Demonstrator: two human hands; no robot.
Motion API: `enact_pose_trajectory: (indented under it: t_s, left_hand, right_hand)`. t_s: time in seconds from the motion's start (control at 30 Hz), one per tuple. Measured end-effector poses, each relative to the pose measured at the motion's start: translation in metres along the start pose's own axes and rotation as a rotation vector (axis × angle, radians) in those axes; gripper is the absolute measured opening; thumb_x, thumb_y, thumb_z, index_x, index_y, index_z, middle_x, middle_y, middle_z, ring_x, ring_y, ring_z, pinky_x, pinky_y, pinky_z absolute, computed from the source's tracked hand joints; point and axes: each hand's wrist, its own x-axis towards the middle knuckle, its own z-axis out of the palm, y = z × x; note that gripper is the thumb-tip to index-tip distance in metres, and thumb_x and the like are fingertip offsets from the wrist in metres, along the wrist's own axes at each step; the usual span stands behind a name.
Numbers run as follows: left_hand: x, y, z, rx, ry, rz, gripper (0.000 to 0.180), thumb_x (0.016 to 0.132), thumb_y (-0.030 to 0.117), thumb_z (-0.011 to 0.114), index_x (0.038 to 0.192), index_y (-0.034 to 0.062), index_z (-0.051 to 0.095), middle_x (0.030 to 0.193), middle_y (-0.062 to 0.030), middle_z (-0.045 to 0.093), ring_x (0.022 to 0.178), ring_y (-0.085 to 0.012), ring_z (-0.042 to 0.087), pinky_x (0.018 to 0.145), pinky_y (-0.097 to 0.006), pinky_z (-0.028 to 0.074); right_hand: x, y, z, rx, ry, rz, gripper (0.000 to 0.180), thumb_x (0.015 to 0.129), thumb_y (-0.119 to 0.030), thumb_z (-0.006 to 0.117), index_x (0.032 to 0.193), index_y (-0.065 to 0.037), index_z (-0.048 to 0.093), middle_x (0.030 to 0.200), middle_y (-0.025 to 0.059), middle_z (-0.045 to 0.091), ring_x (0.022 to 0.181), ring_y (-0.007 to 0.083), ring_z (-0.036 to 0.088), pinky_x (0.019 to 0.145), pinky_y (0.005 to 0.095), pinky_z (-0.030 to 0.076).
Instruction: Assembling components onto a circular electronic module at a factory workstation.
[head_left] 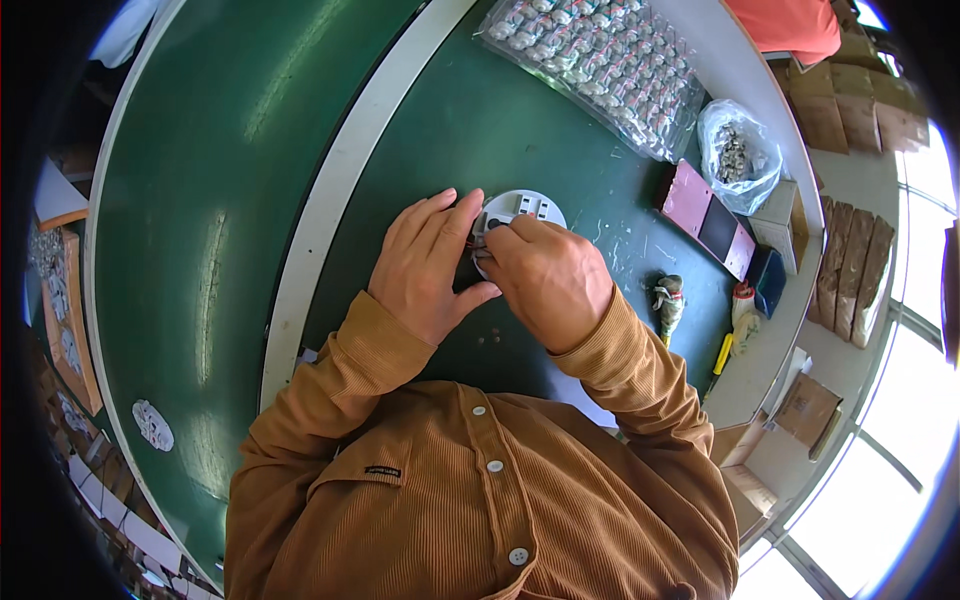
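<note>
A round white plastic housing [548, 208] lies on the green work surface in front of me, with small rectangular openings and some dark parts and wires at its left side. My left hand [425, 262] rests against the housing's left edge, its fingers stretched out and the thumb pointing toward my right hand. Over the middle of the housing, my right hand [550, 270] is closed with its fingers bent down into it. Whatever those fingertips pinch is hidden beneath them.
A clear tray [610, 60] of several small parts lies at the far side. To the right are a plastic bag [738, 155] of metal pieces, a pink box [705, 218], a wrapped tool [668, 300] and a yellow-handled tool [722, 355]. A white disc [153, 425] lies at left.
</note>
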Motion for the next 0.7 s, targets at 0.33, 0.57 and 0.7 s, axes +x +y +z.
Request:
enact_pose_trajectory:
  t_s: [0.33, 0.57, 0.7]
  left_hand:
    - [-0.003, -0.003, 0.001, -0.013, 0.019, -0.026, 0.086, 0.068, 0.025, 0.088, 0.143, 0.0005, 0.053, 0.127, -0.0111, 0.069, 0.129, -0.0295, 0.057, 0.113, -0.043, 0.041]
    - [-0.001, -0.004, 0.004, 0.012, 0.011, -0.023, 0.085, 0.069, 0.027, 0.088, 0.142, 0.0001, 0.055, 0.126, -0.0119, 0.069, 0.127, -0.0296, 0.058, 0.111, -0.043, 0.042]
    - [-0.002, -0.005, 0.004, 0.015, 0.034, -0.025, 0.083, 0.069, 0.028, 0.089, 0.140, -0.0001, 0.057, 0.127, -0.0126, 0.068, 0.127, -0.0301, 0.058, 0.111, -0.043, 0.043]
  right_hand:
    - [0.007, 0.013, -0.003, 0.181, -0.054, -0.076, 0.015, 0.086, -0.009, 0.073, 0.096, -0.003, 0.064, 0.086, 0.0089, 0.064, 0.069, 0.0302, 0.062, 0.064, 0.0378, 0.051]
    - [-0.002, 0.015, 0.004, 0.352, 0.003, 0.013, 0.014, 0.086, -0.007, 0.073, 0.096, -0.003, 0.064, 0.082, 0.0094, 0.064, 0.064, 0.0294, 0.060, 0.062, 0.0380, 0.050]
    - [0.004, 0.013, 0.000, 0.381, -0.055, 0.059, 0.013, 0.086, -0.006, 0.073, 0.096, -0.003, 0.065, 0.080, 0.0094, 0.064, 0.063, 0.0282, 0.060, 0.061, 0.0373, 0.050]
